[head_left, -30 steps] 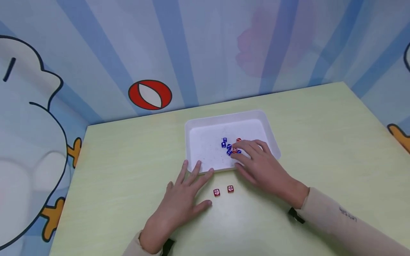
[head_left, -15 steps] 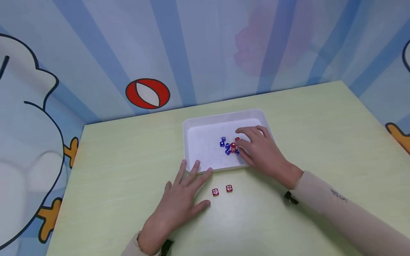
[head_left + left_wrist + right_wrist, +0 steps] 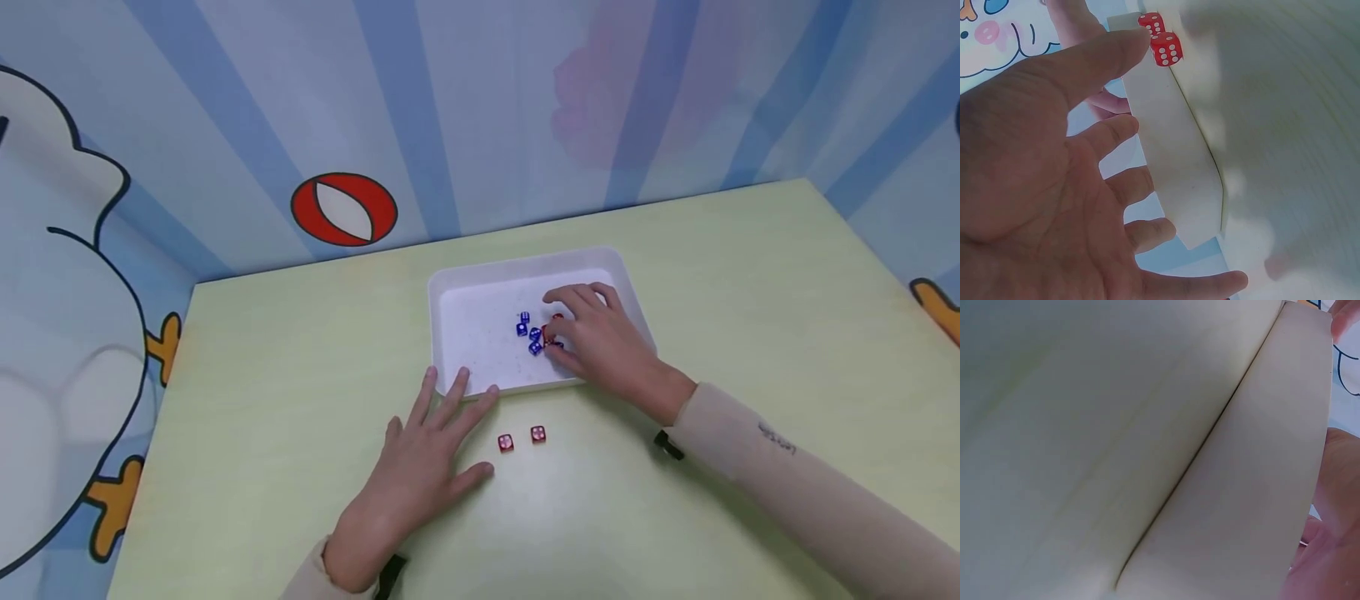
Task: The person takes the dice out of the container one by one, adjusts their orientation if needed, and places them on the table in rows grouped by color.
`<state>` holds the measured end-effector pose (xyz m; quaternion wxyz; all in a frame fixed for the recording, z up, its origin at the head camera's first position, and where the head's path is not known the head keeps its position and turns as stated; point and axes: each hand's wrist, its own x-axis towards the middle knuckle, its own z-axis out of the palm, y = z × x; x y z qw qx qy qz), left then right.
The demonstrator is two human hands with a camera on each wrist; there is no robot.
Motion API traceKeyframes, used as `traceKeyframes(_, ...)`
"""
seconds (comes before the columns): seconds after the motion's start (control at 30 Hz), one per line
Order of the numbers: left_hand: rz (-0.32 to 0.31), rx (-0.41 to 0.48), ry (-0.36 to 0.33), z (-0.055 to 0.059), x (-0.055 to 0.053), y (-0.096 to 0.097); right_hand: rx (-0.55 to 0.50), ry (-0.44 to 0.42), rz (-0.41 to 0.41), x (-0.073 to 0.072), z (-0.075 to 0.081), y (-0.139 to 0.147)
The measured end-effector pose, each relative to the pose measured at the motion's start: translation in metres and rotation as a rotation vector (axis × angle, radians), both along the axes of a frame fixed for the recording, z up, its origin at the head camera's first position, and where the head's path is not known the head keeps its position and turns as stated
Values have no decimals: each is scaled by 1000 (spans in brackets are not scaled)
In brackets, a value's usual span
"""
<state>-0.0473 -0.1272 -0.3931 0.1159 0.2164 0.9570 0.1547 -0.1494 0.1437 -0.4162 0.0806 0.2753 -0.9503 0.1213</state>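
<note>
My left hand (image 3: 416, 471) lies spread with straight fingers, its fingertips at the near left edge of a white tray (image 3: 465, 279). In the left wrist view, the left hand (image 3: 1054, 181) is beside the tray's side wall (image 3: 1172, 150). My right hand (image 3: 607, 346) reaches into the tray, thumb and index finger pinching at a red die (image 3: 547, 332) in a small cluster. Several blue dice (image 3: 535, 347) sit left of those fingertips. The right wrist view shows only part of the right hand (image 3: 1338, 494); the tray wall hides its fingertips.
Two red dice lie on the pale table (image 3: 285, 358) in front of the tray, a left one (image 3: 506, 443) and a right one (image 3: 538, 434). Another red die (image 3: 557, 317) is in the tray. A printed blue wall (image 3: 480, 125) stands behind the table.
My right hand has drawn back a little from over the dice, then its thumb and index finger have closed in at the red dice. The left hand keeps its place.
</note>
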Motion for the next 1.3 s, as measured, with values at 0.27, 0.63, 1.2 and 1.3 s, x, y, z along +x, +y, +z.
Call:
traceKeyframes(0.27,1,-11,1,1,-1,1,-27,-10,-5,-2,-1,0)
traceKeyframes(0.63,-14,-21,45,-1,-1,3,-70,39,-23,1,0,3)
traceKeyframes(1.2,-6,-18,65,-3,2,3,-238,171,26,41,0,23)
traceKeyframes(1.3,-1,-13,59,-2,2,4,-287,199,72,47,-1,26)
